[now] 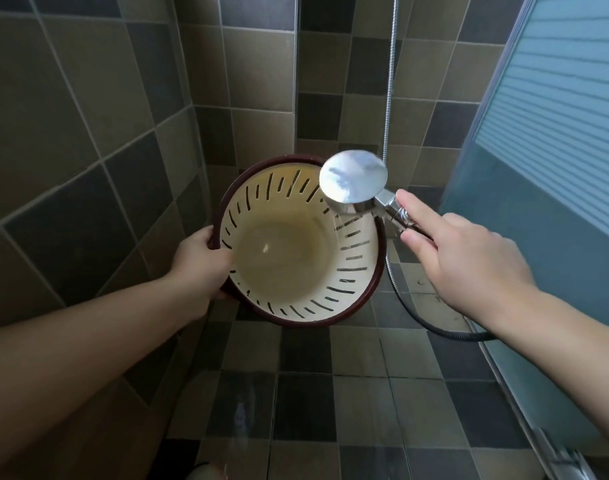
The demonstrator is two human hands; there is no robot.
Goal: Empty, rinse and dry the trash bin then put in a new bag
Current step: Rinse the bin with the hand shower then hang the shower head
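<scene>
The rinse is in hand. At frame centre the left hand [206,258] grips the slotted trash bin [296,258] by its dark rim, tilted open-side up. The right hand [469,261] curls around the shower head [353,176] handle, spraying inside. Next, probably swirl and tip the water out.

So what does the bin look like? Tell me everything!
The bin is round, cream plastic inside with a dark red rim and thin slits around its wall. It is empty and tilted, opening facing up toward the camera. The left hand grips its rim; the shower head hangs over its far edge.
</scene>
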